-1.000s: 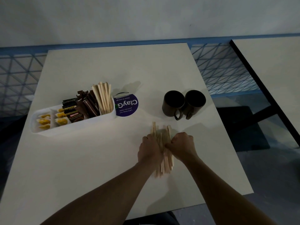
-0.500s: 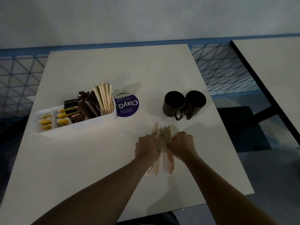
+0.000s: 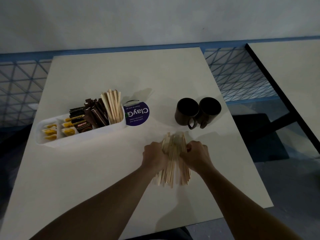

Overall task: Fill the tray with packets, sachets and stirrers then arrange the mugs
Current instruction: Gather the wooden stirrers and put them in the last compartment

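A loose bundle of stirrers (image 3: 173, 159), thin flat wooden sticks, fans out at both ends over the matte white table (image 3: 103, 170). The left hand (image 3: 153, 157) and right hand (image 3: 195, 155) clamp it from nine and three o'clock, fingers curled round the sticks. At one o'clock stand two dark cylindrical mugs (image 3: 187, 111), touching. At ten o'clock lies the oblong white plastic tray (image 3: 83, 135), holding yellow sachets (image 3: 50, 131), brown packets (image 3: 97, 115) and upright stirrers (image 3: 113, 108). A round purple disc (image 3: 137, 113) touches its end.
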`<state>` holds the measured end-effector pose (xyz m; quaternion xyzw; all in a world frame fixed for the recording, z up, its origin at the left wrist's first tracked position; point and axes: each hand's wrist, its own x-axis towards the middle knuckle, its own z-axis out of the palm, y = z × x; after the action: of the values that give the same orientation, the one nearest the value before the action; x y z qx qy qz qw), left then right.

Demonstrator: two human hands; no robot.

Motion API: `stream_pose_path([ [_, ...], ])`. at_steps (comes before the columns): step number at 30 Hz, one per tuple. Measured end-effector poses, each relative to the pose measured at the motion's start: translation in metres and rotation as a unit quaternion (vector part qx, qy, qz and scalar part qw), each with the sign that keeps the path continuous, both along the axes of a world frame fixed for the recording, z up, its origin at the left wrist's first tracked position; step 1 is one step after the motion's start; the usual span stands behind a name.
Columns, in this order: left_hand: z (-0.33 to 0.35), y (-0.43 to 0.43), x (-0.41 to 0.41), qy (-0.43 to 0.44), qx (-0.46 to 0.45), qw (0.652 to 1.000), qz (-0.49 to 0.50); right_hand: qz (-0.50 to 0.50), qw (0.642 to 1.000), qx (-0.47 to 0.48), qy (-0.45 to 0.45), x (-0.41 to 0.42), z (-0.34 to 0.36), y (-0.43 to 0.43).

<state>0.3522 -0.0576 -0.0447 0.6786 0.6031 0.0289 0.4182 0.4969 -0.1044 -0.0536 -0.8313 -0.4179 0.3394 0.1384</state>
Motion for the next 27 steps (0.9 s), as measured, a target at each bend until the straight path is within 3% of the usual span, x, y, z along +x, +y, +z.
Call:
stream_pose_path([
  [11,0.011,0.021,-0.012,-0.068,-0.078,0.992,0.066,-0.005,0.999,-0.006,0.035,0.001,0.009,0.006],
  [15,0.007,0.03,-0.015,-0.087,-0.129,0.98,0.126,-0.009,1.0,0.014,0.022,-0.005,0.014,0.01],
  [19,0.011,0.037,-0.019,-0.163,-0.178,0.953,0.181,0.014,0.999,0.034,0.007,-0.011,0.017,0.016],
  [27,0.027,0.056,-0.034,-0.215,-0.184,0.94,0.19,0.022,0.991,0.09,0.094,-0.032,0.03,0.039],
])
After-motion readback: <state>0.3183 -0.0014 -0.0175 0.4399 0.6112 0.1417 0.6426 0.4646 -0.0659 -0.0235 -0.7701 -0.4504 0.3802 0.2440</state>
